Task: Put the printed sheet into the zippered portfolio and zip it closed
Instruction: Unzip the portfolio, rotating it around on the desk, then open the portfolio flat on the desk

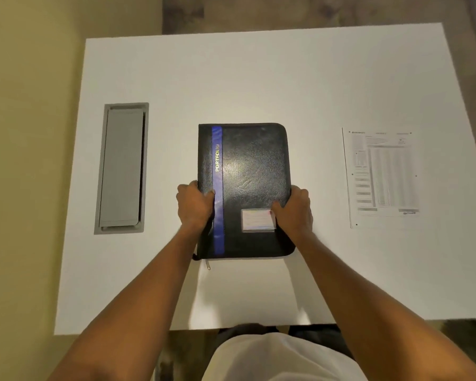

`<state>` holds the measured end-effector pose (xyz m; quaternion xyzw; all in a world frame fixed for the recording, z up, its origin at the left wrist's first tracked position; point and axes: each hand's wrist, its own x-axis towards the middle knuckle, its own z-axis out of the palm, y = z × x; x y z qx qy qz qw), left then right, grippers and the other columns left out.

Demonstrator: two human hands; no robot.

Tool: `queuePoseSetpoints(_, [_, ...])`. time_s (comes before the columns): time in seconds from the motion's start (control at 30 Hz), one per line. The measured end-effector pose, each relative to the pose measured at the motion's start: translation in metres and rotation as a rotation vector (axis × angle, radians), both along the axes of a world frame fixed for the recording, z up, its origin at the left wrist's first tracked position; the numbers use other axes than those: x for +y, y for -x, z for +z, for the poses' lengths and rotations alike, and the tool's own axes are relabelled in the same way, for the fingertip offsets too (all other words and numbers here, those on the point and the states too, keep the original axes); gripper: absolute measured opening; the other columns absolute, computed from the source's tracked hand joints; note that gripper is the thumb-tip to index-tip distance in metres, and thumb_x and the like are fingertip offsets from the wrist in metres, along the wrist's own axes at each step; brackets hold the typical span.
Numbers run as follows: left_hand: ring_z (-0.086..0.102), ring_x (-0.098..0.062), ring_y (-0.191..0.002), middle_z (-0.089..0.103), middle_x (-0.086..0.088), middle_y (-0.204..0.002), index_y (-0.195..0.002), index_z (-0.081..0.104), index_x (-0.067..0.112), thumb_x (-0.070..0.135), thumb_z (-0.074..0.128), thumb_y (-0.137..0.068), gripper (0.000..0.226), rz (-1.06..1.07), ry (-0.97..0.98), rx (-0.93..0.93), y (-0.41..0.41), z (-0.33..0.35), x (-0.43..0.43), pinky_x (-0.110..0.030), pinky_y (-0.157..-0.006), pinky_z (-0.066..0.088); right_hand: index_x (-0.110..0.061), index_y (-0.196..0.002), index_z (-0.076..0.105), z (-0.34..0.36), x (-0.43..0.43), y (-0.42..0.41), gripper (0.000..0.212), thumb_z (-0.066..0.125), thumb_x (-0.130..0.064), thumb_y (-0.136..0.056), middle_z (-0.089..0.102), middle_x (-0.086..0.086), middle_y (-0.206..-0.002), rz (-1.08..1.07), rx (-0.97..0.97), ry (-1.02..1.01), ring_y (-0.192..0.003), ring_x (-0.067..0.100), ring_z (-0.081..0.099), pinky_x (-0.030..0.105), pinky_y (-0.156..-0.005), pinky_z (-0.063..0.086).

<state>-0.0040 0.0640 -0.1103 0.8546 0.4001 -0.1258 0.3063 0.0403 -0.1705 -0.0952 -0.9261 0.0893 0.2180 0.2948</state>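
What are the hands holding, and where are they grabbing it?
Both hold the portfolio: the left hand grips its left edge, the right hand its right edge. The sheet lies untouched.

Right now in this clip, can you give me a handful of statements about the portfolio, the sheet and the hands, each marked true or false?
1. The black zippered portfolio with a blue stripe lies closed on the white table. True.
2. The printed paper sheet is already inside the portfolio. False: it lies flat on the table, to the right of the portfolio.
3. The left hand and right hand grip opposite side edges of the portfolio. True.
4. The right hand rests on the printed sheet. False: it is on the portfolio, apart from the sheet.
5. A grey rectangular panel sits in the table left of the portfolio. True.
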Motion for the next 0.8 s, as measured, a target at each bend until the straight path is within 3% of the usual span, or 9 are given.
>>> queuePoseSetpoints(0.2, [0.063,-0.042,-0.118,0.059,-0.021,-0.129,-0.136,0.062,0.004,0.035,0.069,-0.097,0.051,0.066,0.03,0.001,-0.001,0.002,-0.008,-0.05,-0.099,0.055,-0.006,-0.125,0.057,0.001,0.002,-0.006,0.041,0.067,-0.024,-0.09,0.052,0.016,-0.125,-0.052,0.039,-0.019,-0.117,0.036,0.057,0.05,-0.095,0.053])
queuePoseSetpoints(0.53, [0.069,-0.036,-0.108,0.066,-0.016,-0.125,-0.136,0.062,0.006,0.04,0.07,-0.096,0.052,0.08,0.067,-0.024,0.003,0.008,-0.016,-0.051,-0.094,0.06,-0.003,-0.119,0.062,0.015,-0.001,-0.017,0.038,0.066,-0.027,-0.09,0.058,0.017,-0.121,-0.083,0.026,-0.048,-0.112,0.037,0.06,0.052,-0.093,0.055])
queuePoseSetpoints(0.63, [0.068,-0.038,-0.108,0.065,-0.017,-0.124,-0.132,0.063,0.005,0.04,0.069,-0.097,0.05,0.055,0.071,0.007,0.002,0.016,-0.014,-0.047,-0.091,0.059,-0.008,-0.121,0.065,0.025,-0.004,-0.021,0.039,0.065,-0.032,-0.091,0.065,0.012,-0.118,-0.125,0.002,-0.121,-0.102,0.029,0.067,0.045,-0.089,0.06])
queuePoseSetpoints(0.73, [0.067,-0.034,-0.108,0.066,-0.015,-0.122,-0.129,0.058,0.005,0.039,0.066,-0.099,0.046,-0.004,0.106,0.041,-0.003,0.029,-0.01,-0.036,-0.075,0.053,-0.013,-0.114,0.068,0.04,-0.004,-0.022,0.027,0.063,-0.032,-0.096,0.071,0.006,-0.108,-0.137,-0.067,-0.195,-0.088,0.019,0.069,0.03,-0.077,0.06])
queuePoseSetpoints(0.8, [0.066,-0.035,-0.113,0.065,-0.016,-0.125,-0.131,0.056,0.006,0.043,0.064,-0.1,0.05,-0.038,0.117,0.04,-0.009,0.044,-0.01,-0.037,-0.079,0.053,-0.017,-0.104,0.066,0.052,-0.002,-0.02,0.016,0.062,-0.032,-0.099,0.069,0.0,-0.096,-0.128,-0.109,-0.221,-0.08,0.016,0.065,0.024,-0.075,0.056])
